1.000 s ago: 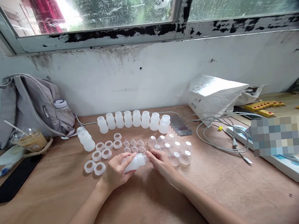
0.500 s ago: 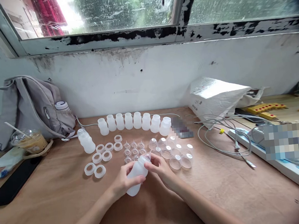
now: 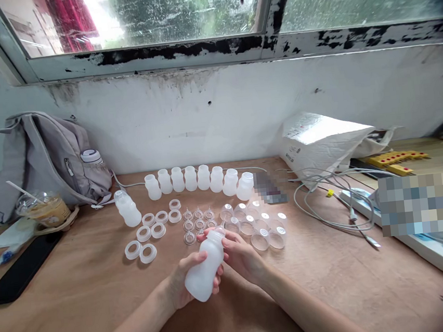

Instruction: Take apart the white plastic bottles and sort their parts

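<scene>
A frosted white baby bottle is tilted above the table, its top leaning away and to the right. My left hand wraps round its body, thumb along the upper side and fingertips showing beneath. At the neck, my right hand is closed, with some fingers reaching behind the bottle. A clear nipple shows at the top, partly hidden by my fingers. Just beyond my hands lie rows of clear nipples, white collar rings to the left, and transparent caps to the right.
Several frosted bottles stand in an arc near the wall, with another bottle set apart at left. A drink cup, black phone and backpack occupy the left. Cables, a power strip and a white bag are at right.
The bottle has moved slightly toward me and stands out more from my hands. My left hand now cradles it from below, and right-hand fingers have come round behind its neck.
</scene>
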Demonstrator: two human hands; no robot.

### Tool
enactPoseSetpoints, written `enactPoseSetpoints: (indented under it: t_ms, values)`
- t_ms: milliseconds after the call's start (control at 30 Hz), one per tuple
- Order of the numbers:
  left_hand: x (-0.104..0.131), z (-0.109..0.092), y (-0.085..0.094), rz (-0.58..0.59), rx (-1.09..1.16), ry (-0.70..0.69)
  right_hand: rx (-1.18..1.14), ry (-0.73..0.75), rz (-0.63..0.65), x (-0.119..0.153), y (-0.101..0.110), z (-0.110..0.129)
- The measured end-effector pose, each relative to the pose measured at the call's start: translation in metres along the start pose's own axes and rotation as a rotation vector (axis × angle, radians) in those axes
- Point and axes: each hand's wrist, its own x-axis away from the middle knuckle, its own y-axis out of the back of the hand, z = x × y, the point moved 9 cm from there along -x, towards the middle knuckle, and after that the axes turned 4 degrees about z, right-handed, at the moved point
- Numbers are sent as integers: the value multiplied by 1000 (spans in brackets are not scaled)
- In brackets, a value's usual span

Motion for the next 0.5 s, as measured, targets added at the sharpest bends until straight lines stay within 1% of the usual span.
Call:
enactPoseSetpoints:
  t_ms: [67, 200, 333, 433, 500]
  values:
    - [0, -2, -1, -19, -26, -21, 6, 13, -25, 0, 1, 2]
    - [1, -10, -1, -107, -218, -88, 61, 30, -86, 2, 6, 3]
    - [0, -14, 2, -135, -341, -105, 117, 57, -94, 1, 8, 4]
    - [0, -18, 10, -171, -395, -112, 215, 80, -103, -2, 10, 5]
    - [0, -22, 14, -197, -410, -132, 344, 123, -138, -2, 13, 11]
